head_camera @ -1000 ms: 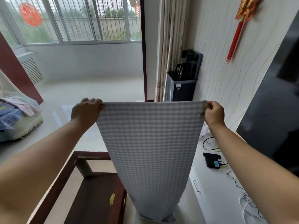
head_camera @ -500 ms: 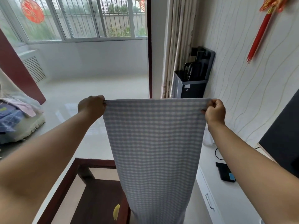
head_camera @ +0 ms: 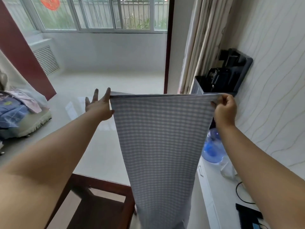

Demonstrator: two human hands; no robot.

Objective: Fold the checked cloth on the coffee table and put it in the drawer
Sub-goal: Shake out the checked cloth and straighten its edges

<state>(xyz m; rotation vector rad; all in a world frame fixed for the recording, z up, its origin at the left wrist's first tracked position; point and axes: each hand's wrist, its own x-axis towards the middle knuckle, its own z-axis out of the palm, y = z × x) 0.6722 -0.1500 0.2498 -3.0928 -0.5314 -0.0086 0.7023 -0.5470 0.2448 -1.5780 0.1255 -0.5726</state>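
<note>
**Checked cloth hung lengthwise between two raised hands**

Held out in front at chest height: blue-and-white checked woven cloth (head_camera: 158, 146), top edge stretched level, long axis hanging straight down past the dark red-brown wooden coffee table (head_camera: 99, 209) below. Right hand (head_camera: 224, 109) curled tight round the right corner. Left hand (head_camera: 99, 106) at the left corner with fingers spread straight, thumb side touching the edge; grip not clear. Pale glossy tiled floor (head_camera: 105, 83) beyond, white low cabinet (head_camera: 212, 192) to the right, likely housing the drawer.
</note>
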